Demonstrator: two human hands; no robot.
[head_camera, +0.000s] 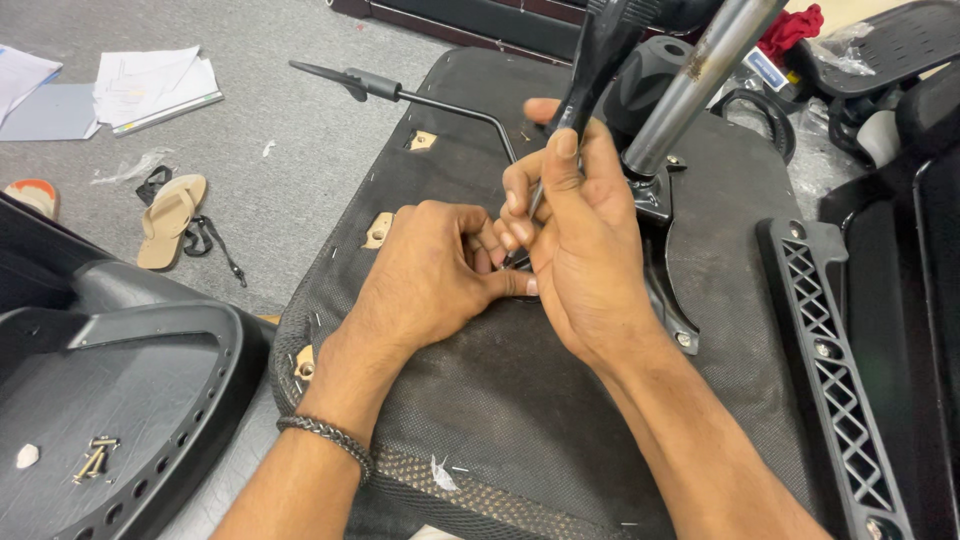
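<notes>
The right hand (580, 250) gripped a screwdriver (585, 80) upright, tip hidden between both hands. The left hand (430, 275) curled, pinching at that tip, upon the upturned seat (520, 400).

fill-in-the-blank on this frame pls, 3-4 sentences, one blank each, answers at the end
1. Both hands meet on the underside of an upturned chair seat covered in ____ fabric.
2. The right hand grips a slim ____ tool pointing down at the seat.
3. The left hand wears a braided ____ at the wrist.
4. Loose screws lie in a black plastic shell to the person's ____.

Answers: black; black; bracelet; left
</notes>
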